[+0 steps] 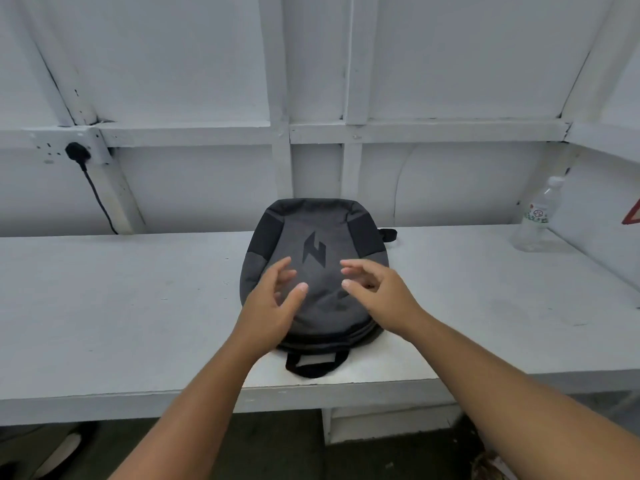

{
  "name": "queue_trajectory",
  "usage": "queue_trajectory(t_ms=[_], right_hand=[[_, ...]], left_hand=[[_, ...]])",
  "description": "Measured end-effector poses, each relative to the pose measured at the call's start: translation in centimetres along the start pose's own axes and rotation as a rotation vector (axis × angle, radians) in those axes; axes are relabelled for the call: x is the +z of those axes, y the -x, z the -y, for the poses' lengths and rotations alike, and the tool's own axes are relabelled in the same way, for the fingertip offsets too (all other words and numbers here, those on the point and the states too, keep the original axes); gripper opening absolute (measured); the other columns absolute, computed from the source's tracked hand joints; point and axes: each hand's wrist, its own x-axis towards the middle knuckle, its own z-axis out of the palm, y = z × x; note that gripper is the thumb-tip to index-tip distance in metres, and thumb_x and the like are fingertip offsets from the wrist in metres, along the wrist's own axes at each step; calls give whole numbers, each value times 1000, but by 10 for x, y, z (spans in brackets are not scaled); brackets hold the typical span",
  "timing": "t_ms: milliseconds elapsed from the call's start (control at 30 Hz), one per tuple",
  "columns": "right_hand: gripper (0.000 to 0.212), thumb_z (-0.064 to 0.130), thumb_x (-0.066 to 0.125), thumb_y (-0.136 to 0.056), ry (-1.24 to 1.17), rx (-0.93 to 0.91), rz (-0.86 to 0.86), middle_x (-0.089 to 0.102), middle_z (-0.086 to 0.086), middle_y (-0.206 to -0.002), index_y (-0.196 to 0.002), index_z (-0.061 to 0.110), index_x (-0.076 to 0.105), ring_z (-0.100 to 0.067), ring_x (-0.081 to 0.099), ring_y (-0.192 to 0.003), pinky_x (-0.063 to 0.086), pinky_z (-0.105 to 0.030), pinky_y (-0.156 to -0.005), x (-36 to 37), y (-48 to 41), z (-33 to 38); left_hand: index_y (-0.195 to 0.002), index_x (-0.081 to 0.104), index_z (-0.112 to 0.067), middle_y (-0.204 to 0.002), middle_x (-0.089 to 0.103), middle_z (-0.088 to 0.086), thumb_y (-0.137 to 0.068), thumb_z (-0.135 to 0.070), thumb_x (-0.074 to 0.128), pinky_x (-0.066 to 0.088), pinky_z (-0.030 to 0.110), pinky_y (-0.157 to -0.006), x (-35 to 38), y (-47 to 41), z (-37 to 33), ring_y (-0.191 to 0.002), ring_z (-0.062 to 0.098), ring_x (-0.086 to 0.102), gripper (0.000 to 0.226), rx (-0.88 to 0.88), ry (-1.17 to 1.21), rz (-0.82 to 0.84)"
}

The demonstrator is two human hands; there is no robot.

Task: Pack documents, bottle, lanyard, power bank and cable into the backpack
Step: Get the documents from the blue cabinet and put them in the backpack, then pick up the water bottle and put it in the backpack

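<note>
The backpack (320,244) lies flat and closed on the counter (138,289), directly beneath your fingers. Your left hand (273,306) and right hand (377,296) are poised over it, fingers loosely spread, holding nothing. The bottle (536,216) stands well right of the fingers. The step in hand appears to be opening the backpack. Next, locate the zipper pull, which cannot be made out here.

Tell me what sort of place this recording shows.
Likely a workshop or shed: white-painted framed wall panels, a plain white workbench under the backpack, and a wall socket with a black plug.
</note>
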Motion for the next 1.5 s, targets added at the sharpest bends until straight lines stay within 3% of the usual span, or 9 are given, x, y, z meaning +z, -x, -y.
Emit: queue_trajectory(t_ms=[100, 200, 367, 500, 767, 933, 1000, 1100, 1500], right_hand=[[30, 28, 67, -94, -3, -30, -74, 71, 12, -110, -124, 28, 67, -7, 67, -101, 54, -28, -93, -8, -14, 30], [32, 30, 68, -93, 9, -23, -109, 71, 10, -108, -125, 25, 67, -9, 67, -98, 58, -37, -92, -9, -19, 42], [31, 31, 69, -92, -6, -6, -164, 71, 9, -108, -122, 26, 68, -10, 67, -94, 58, -33, -87, -19, -14, 39], [28, 30, 70, -91, -9, 12, -238, 72, 7, -105, -119, 25, 70, -9, 67, -87, 59, -33, -85, -54, -13, 29], [30, 34, 70, -89, 32, 74, -377, 71, 10, -102, -118, 27, 70, -17, 68, -86, 60, -46, -84, -196, -10, -32], [32, 43, 68, -84, 57, 149, -469, 71, 12, -100, -115, 30, 70, -18, 69, -90, 60, -48, -84, -301, -4, -83], [41, 50, 66, -80, 66, 176, -490, 71, 13, -100, -116, 31, 70, -17, 69, -92, 61, -47, -84, -334, -1, -99], [28, 36, 67, -90, 75, 219, -531, 70, 10, -102, -116, 29, 70, -22, 69, -94, 60, -48, -85, -377, -1, -118], [27, 30, 67, -93, 78, 319, -588, 70, 4, -104, -120, 23, 69, -21, 71, -94, 63, -42, -79, -444, -33, -175]], left_hand=[[-144, 47, -33, -132, 60, -13, -99, -35, 60, 44, 23, -98, -16, -12, -23, -121, 5, 57, 47, 20, 52, -49], [-142, 50, -31, -132, 62, -10, -99, -32, 62, 44, 21, -98, -20, -14, -25, -121, 7, 58, 44, 30, 36, -49], [-141, 52, -29, -128, 64, -10, -98, -32, 63, 47, 25, -99, -10, -19, -31, -118, 5, 59, 44, 55, -6, -22], [-138, 53, -29, -123, 64, -13, -98, -31, 62, 43, 14, -91, 19, -34, -50, -113, -3, 58, 41, 103, -30, 31], [-135, 58, -24, -121, 68, -8, -97, -27, 64, 50, 25, -98, 168, -94, -107, -112, 5, 64, 39, 168, 29, 154], [-131, 59, -27, -119, 68, -10, -97, -27, 64, 46, 4, -77, 285, -130, -148, -111, 0, 62, 34, 187, 94, 258], [-131, 59, -30, -119, 68, -12, -98, -29, 63, 46, 8, -79, 322, -138, -162, -109, -3, 62, 33, 177, 123, 299], [-131, 59, -31, -118, 67, -13, -98, -30, 62, 45, 11, -79, 366, -151, -180, -108, -5, 61, 33, 180, 128, 351], [-134, 59, -26, -113, 70, -11, -98, -28, 63, 47, 16, -82, 464, -223, -176, -107, 0, 63, 36, 142, 165, 478]])
